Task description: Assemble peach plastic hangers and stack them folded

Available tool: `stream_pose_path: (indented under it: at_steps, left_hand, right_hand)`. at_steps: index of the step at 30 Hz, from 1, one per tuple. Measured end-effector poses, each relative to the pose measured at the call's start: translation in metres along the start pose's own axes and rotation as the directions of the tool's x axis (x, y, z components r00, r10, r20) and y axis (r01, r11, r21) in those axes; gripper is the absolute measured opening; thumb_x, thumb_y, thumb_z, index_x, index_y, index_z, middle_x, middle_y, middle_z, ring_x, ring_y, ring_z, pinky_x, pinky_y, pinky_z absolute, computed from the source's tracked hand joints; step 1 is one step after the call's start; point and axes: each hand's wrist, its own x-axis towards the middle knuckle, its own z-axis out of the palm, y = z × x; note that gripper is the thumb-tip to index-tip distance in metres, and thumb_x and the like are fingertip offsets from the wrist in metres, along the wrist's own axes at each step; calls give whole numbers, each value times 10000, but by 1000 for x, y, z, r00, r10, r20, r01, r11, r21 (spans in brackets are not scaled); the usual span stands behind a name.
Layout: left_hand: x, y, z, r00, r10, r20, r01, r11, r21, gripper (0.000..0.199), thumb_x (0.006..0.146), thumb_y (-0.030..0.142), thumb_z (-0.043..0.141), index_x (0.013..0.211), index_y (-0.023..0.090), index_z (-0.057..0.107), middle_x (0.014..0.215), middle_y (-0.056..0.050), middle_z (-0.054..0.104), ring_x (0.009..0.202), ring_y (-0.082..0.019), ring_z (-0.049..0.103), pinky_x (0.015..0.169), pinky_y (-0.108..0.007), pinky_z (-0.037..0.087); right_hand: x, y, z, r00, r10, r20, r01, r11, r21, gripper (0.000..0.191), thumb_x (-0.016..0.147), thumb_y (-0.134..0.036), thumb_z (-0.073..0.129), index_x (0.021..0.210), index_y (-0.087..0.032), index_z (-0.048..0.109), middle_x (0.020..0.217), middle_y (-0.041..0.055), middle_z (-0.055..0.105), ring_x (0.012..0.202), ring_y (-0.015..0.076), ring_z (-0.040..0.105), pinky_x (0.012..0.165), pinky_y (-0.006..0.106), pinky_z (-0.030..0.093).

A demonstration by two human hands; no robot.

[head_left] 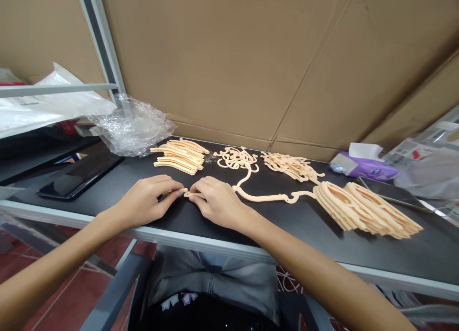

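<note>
My left hand [152,199] pinches a small beige piece whose tip shows at its fingertips. Close beside it, my right hand [217,202] is closed on a beige plastic strip [187,194] with a hole near its end. The two pieces meet or nearly meet between my fingertips; whether they are joined I cannot tell. Most of both pieces is hidden by my fingers. To the right of my right hand lies a curved beige arm [263,197] linked end to end with a hook piece [294,196].
Behind my hands lie a stack of curved beige bars [179,156], a heap of hooks [236,158] and a pile of short arms [292,166]. Beige frames [366,209] are stacked at right. A phone [81,175], plastic wrap [131,125] and purple tissue pack [373,166] lie around.
</note>
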Motion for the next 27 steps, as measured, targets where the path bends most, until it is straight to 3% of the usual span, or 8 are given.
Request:
stream_pose_path:
  at_steps: [10, 18, 25, 27]
  left_hand:
    - [1, 0, 0, 999, 38, -20, -39, 999, -25, 241, 974, 298, 531, 1004, 183, 740, 875, -45, 714, 787, -159, 660, 728, -248, 496]
    - [1, -3, -2, 990, 138, -21, -136, 989, 63, 274, 1002, 276, 502, 946, 164, 746, 840, -47, 714, 757, -150, 649, 691, -246, 471]
    - [10, -3, -14, 969, 159, 187, -189, 969, 156, 299, 995, 247, 465, 964, 206, 760, 892, -43, 738, 772, -159, 682, 672, -247, 477]
    - [14, -5, -18, 969, 159, 190, -182, 977, 114, 288, 979, 251, 487, 917, 221, 767, 853, -26, 737, 748, -147, 682, 671, -232, 483]
  right_hand:
    - [-1, -2, 3, 1000, 8, -2, -8, 1000, -14, 113, 964, -198, 553, 943, -155, 656, 937, 77, 700, 903, 199, 590, 765, 318, 451]
    - [-2, 4, 10, 994, -80, -70, 83, 995, 49, 120, 944, -112, 539, 889, -134, 643, 910, 101, 686, 881, 199, 580, 825, 325, 487]
    - [-3, 8, 13, 984, -133, -115, 144, 986, 86, 136, 933, -83, 535, 860, -140, 635, 886, 101, 670, 872, 204, 580, 816, 331, 501]
    - [-3, 8, 13, 984, -136, -113, 147, 985, 95, 130, 928, -76, 540, 859, -128, 637, 886, 110, 673, 874, 208, 583, 820, 334, 503]
